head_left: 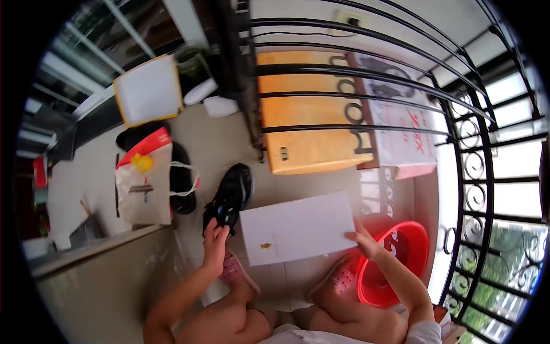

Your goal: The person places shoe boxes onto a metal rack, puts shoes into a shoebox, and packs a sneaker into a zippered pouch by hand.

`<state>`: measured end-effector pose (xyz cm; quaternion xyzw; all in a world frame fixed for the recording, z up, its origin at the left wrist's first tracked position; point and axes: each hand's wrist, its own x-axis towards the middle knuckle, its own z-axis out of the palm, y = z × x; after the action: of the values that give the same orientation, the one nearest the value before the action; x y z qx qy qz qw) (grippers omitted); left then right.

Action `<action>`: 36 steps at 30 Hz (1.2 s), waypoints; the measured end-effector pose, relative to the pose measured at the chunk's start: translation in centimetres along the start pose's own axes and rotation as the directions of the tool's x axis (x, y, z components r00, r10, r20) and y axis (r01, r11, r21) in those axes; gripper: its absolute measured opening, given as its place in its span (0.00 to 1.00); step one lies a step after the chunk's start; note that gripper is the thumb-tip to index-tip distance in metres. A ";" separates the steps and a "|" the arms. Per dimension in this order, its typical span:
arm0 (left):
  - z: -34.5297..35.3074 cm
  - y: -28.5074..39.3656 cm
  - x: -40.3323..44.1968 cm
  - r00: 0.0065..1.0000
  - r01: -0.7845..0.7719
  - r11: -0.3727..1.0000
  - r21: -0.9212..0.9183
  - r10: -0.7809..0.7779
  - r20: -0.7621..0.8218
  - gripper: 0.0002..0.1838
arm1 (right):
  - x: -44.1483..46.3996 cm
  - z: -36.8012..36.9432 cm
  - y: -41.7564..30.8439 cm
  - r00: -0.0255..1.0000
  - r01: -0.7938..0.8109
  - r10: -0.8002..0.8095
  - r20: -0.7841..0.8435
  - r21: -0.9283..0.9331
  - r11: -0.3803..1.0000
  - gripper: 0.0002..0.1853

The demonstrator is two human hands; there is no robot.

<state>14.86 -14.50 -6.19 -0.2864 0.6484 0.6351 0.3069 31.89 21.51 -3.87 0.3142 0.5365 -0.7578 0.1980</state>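
Note:
A closed white shoebox (303, 221) with a small gold emblem lies before me on the tiled floor. My right hand (364, 241) grips its right edge, thumb over the top and the other fingers partly hidden. To the left of the box is my left hand (214, 249), fingers stretched and apart, at the near end of a pair of black shoes (232, 192). Whether the fingertips touch the shoes I cannot tell. Pink clogs (344, 278) are on my feet at either side below the box.
A red basin (412, 246) stands at my right. Behind a black metal rack (355, 71) are an orange box (309, 143) and a grey-white carton (398, 135). Left are a cream-and-red bag (146, 189), more dark shoes (182, 200), a yellow-edged open box (149, 92) and white slippers (220, 106).

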 end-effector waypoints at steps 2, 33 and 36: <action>0.4 -0.8 -0.4 0.983 -0.172 0.933 0.317 0.140 0.120 0.37 | 1.7 -0.4 2.0 0.999 0.031 -0.031 -0.012 -0.015 0.999 0.44; 0.5 4.9 -2.3 0.917 -0.399 0.872 0.284 0.378 0.127 0.17 | -2.7 6.0 -1.6 0.987 0.160 -0.160 0.003 -0.053 0.986 0.33; -3.7 7.6 0.1 0.946 -0.313 0.937 0.159 0.291 0.143 0.17 | -2.1 6.1 -1.2 0.986 0.154 -0.152 0.062 -0.030 0.988 0.33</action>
<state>8.85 -17.99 -1.33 -0.1168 0.7202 0.6294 0.2676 31.01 16.16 -0.24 0.2457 0.5659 -0.7705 0.1606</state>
